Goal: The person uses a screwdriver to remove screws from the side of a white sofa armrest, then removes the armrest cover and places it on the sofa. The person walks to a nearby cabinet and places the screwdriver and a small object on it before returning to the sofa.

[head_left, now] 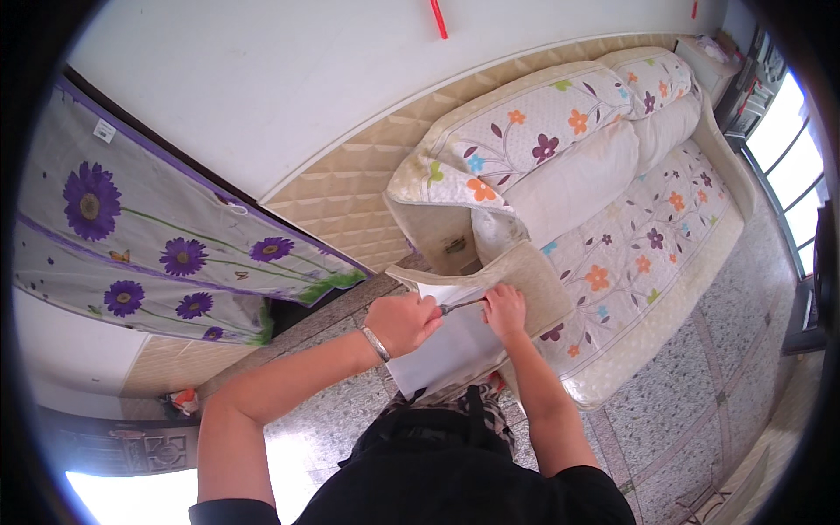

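My left hand point(404, 320) is closed around a thin metal tool point(462, 305), whose tip points right toward my right hand. A metal bracelet sits on the left wrist. My right hand point(505, 312) presses flat on a white sheet of paper point(455, 350) that lies over the beige arm point(534, 271) of a sofa. The two hands are close together, with the tool bridging them. The paper hangs down toward my lap over a patterned cloth.
A sofa with flowered cushions point(560, 122) and a flowered seat cover point(639, 245) runs up to the right. A flowered curtain point(149, 245) hangs at the left. Speckled stone floor point(726, 350) lies to the right; a bright window point(796, 166) is beyond.
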`<state>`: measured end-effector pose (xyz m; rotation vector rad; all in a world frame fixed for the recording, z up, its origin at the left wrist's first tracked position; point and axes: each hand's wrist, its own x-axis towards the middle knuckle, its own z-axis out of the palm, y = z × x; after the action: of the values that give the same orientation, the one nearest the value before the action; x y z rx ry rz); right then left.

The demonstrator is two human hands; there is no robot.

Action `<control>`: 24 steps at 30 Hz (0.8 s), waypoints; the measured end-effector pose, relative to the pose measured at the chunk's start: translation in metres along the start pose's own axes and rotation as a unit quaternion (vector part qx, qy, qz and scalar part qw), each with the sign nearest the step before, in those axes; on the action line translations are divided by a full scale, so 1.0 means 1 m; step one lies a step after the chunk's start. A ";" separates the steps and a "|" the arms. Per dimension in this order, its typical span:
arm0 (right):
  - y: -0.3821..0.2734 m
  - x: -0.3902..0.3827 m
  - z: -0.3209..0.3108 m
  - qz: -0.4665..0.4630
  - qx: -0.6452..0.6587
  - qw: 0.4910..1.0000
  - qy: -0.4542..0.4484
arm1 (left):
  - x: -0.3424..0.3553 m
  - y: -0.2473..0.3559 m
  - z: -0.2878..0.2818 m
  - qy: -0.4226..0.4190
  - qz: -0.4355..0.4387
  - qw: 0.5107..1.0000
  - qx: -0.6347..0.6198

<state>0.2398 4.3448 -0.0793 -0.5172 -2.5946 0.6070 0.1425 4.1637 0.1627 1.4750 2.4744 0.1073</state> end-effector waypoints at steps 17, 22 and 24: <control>0.011 -0.008 0.009 -0.015 -0.023 1.000 -0.001 | 0.008 0.004 -0.002 0.056 0.016 0.997 -0.043; 0.002 -0.003 0.000 0.000 -0.006 1.000 -0.010 | 0.023 -0.032 0.014 -0.025 -0.189 0.970 -0.153; 0.001 -0.003 -0.001 -0.003 -0.009 1.000 -0.015 | 0.022 -0.031 0.010 -0.047 -0.150 0.981 -0.115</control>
<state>0.2430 4.3447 -0.0802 -0.5085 -2.6310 0.5951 0.1088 4.1668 0.1428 0.9825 2.4762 0.2508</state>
